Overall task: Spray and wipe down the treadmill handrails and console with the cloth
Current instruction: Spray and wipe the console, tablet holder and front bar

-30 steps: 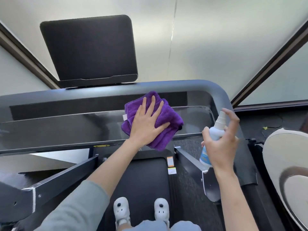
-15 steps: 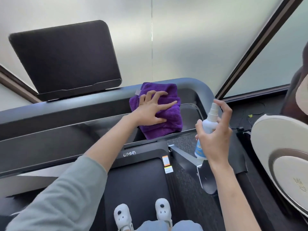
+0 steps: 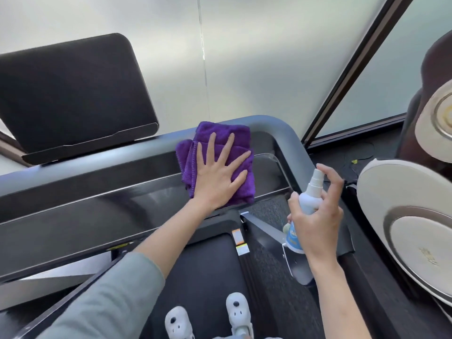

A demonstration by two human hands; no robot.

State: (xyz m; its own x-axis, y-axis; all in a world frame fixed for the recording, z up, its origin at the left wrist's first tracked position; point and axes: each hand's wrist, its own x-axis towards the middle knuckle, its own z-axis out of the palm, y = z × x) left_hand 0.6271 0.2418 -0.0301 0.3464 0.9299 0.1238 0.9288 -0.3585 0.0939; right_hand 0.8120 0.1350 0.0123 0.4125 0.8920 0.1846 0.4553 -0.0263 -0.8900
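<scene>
Two hands share the job here. At far left the screen (image 3: 73, 94) stands untouched. Our left hand (image 3: 217, 179) lies flat, fingers (image 3: 211, 145) spread, pressing the cloth (image 3: 195, 162) where console (image 3: 97, 214) meets rail (image 3: 281, 126), likely so the whole pad bears on the surface; forearm stretched forward. Right of it, our right hand (image 3: 318, 216) curls round the bottle (image 3: 307, 201), forefinger arched over the nozzle, seemingly ready to spray.
</scene>
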